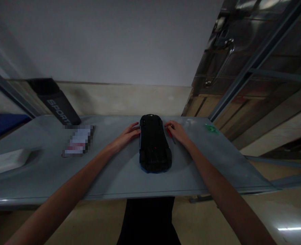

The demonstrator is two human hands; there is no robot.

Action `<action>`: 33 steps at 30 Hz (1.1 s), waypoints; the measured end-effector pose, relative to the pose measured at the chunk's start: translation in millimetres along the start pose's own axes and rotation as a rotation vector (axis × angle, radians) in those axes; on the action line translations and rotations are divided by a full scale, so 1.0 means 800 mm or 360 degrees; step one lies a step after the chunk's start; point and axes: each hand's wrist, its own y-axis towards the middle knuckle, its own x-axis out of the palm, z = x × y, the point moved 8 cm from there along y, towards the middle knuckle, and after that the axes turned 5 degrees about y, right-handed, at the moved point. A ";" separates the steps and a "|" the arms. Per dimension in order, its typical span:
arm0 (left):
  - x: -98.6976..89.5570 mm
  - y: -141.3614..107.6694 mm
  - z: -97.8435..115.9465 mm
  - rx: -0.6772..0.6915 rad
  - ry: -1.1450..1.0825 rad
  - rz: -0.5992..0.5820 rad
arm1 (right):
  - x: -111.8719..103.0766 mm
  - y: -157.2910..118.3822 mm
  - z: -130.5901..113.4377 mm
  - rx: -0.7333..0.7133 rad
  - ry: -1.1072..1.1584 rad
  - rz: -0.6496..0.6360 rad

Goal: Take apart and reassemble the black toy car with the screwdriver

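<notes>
A toy car (154,141) lies upside down on the grey table, with its black underside facing up and a thin blue edge showing along its sides. My left hand (130,133) rests at the car's left side, fingers stretched out and fingertips at its edge. On the other side, my right hand (175,129) is closed around a small screwdriver (169,133) with a red handle. The screwdriver's thin shaft points down toward me, beside the car. Whether my right fingers also touch the car cannot be made out.
A dark bottle marked SPORT (58,105) leans at the back left. Near it lies a blurred-out flat object (78,140), with a white box (9,161) at the left edge. A small green item (211,128) lies at the right. A pale wall and metal frame bound the table (130,183).
</notes>
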 end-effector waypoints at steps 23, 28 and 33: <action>0.009 -0.002 -0.013 -0.0044 -0.0212 -0.0017 | 0.003 0.002 -0.007 -0.0046 0.0236 0.0114; 0.011 -0.004 -0.019 -0.0041 -0.0279 0.0016 | 0.001 0.009 -0.010 -0.0029 0.0431 0.0169; 0.016 -0.007 -0.018 0.0035 -0.0340 -0.0012 | 0.014 0.039 -0.026 0.0025 0.0705 0.0122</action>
